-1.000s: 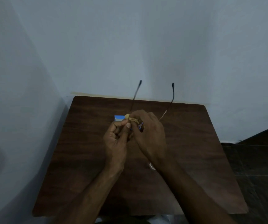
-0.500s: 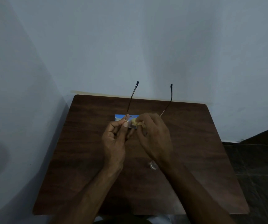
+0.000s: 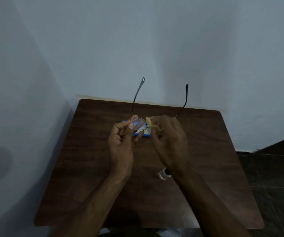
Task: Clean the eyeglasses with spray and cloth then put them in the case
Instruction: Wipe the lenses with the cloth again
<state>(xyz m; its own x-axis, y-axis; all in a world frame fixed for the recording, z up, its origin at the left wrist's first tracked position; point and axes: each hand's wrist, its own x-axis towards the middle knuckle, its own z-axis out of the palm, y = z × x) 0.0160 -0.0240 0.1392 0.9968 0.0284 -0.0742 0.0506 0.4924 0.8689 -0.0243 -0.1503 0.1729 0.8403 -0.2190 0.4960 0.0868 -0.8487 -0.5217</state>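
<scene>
- Your table (image 3: 86,151) is dark wood-grain, pushed into a corner, with a pale wall (image 3: 35,82) along its left and far sides.
- Your left hand (image 3: 120,142) is raised above the middle of the table. Its thumb and forefinger pinch the left end of the eyeglasses (image 3: 138,124), at the point where the left temple joins the frame. The other fingers are curled in behind.
- You hold the eyeglasses in the air between both hands, clear of the table. The left lens is uncovered and see-through. Both thin temples are unfolded and point away from you toward the far wall, and their dark tips show against it.
- The case (image 3: 147,134) lies on the table directly below the glasses. It is blue with a pale inside and is partly seen through the lens. It looks open, though your hands cover much of it.
- The cloth (image 3: 150,124) is yellow and bunched up. It sits just right of the left lens, at the bridge.
- Your right hand (image 3: 170,137) grips the cloth with curled fingertips. The hand hides the right lens, so you cannot tell how the cloth meets it.
- The spray bottle (image 3: 163,174) is small and clear with a dark top. It rests on the table beside your right wrist, nearer to you than the case. Whether it stands or lies is unclear.
- Dark floor (image 3: 274,168) shows past the table's right edge.
</scene>
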